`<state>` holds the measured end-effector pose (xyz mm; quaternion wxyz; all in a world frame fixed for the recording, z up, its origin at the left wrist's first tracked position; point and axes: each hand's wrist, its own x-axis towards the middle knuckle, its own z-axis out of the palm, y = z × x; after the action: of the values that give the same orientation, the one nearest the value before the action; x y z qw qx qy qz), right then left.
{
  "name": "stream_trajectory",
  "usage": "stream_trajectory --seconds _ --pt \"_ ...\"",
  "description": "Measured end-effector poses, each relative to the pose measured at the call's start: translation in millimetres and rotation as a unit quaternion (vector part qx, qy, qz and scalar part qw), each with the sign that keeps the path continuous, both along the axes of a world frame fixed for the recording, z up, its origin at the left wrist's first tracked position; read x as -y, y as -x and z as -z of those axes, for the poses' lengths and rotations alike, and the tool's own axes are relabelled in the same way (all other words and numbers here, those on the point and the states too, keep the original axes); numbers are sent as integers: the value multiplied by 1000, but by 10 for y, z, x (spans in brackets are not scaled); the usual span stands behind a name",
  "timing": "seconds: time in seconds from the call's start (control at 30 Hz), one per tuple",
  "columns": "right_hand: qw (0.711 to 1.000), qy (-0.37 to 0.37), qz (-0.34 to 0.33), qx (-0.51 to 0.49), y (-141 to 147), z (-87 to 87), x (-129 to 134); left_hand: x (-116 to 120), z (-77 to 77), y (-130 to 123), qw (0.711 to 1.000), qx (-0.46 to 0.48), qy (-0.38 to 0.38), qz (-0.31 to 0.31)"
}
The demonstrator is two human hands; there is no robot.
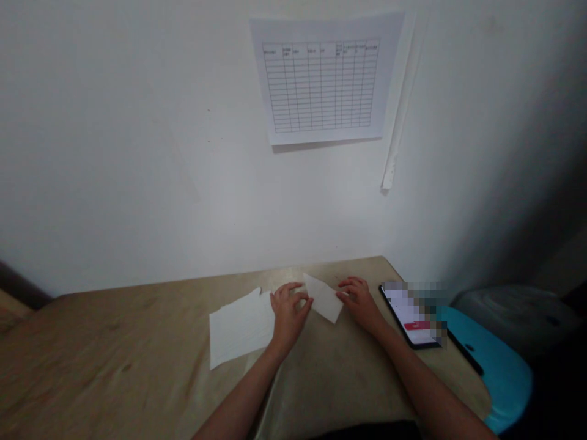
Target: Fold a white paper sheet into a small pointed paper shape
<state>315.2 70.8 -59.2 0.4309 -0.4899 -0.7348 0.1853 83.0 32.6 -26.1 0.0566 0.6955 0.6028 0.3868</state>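
Observation:
Between my two hands is a small piece of white paper [324, 299], turned at an angle just above or on the tabletop. My left hand [290, 308] pinches its left edge between thumb and fingers. At the paper's right edge, my right hand [358, 300] grips it with thumb and index finger, the other fingers curled. A larger white sheet [241, 329] with a torn upper edge lies left of my left hand, its right side partly hidden by that hand.
The tan-covered table [137, 342] meets a white wall [183, 153]. A printed table sheet [321, 85] hangs there beside a white strip [398, 140]. On the right lies a phone [413, 321], its screen lit and partly blurred. A turquoise stool [499, 360] stands past the table's right edge.

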Motion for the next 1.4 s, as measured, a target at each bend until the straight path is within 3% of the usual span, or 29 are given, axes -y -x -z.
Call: stream_trajectory --seconds 0.23,0.4,0.7,0.97,1.4 --pt "993 39 24 113 45 -36 80 -12 66 -2 993 -59 98 -36" --pt "990 55 10 131 57 -77 138 -35 100 11 984 -104 136 -49" --pt "979 68 -122 148 43 -128 179 -91 180 121 962 -192 191 42" --pt "977 83 -149 127 15 -190 228 -85 141 124 958 -210 194 35" --pt "984 100 -100 109 49 -175 186 -39 13 135 967 -169 181 52"
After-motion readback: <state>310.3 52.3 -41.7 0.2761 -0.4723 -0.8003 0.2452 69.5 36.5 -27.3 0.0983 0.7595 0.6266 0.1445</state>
